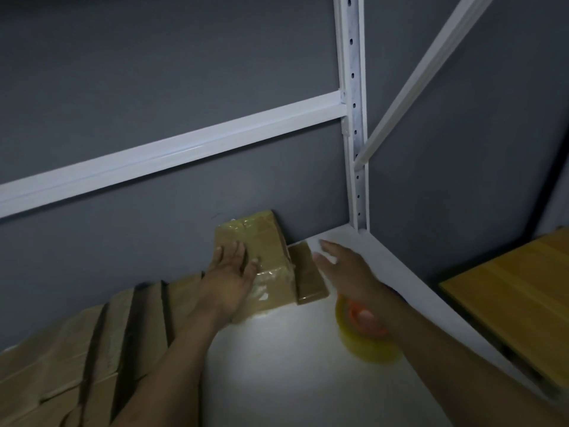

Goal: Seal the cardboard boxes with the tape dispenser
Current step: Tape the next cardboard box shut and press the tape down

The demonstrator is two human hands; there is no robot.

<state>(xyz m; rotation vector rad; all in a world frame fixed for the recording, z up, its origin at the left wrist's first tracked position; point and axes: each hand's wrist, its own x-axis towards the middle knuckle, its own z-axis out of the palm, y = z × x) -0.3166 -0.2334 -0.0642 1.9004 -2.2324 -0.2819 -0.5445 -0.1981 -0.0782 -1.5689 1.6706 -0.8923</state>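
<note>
Seen from the head camera, the left hand (229, 268) lay flat with fingers straight on the taped cardboard box (261, 238), apparently steadying it against the grey wall (154, 87). The right hand (345, 266) hovered open and gripped nothing. The tape dispenser (369, 346) lay on the white shelf (277, 365) beneath that forearm, probably set down within reach.

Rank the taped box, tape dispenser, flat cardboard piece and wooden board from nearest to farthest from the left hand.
1. Taped box, under the left hand.
2. Flat cardboard piece, just right of it.
3. Tape dispenser, farther right.
4. Wooden board, far right.
</note>
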